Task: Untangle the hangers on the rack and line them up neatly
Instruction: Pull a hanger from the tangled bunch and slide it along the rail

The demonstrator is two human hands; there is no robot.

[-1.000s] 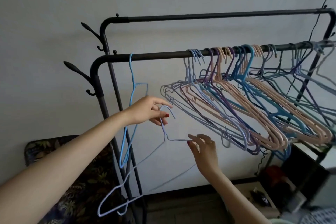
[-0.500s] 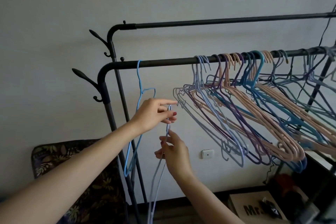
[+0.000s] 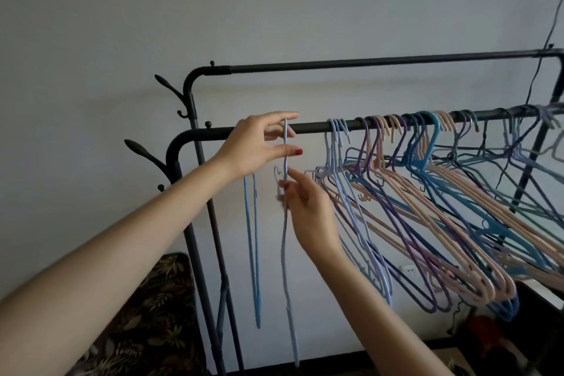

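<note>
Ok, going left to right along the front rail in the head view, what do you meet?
Side hook → blue hanger hanging alone → left hand → pale lilac hanger held edge-on, with the right hand pinching it lower down → tangled bunch of hangers.

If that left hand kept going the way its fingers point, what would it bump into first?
Probably the pale lavender hangers at the near end of the tangled bunch. The left hand, pinching the light blue hanger, points right along the front rail. Depth is unclear.
</note>
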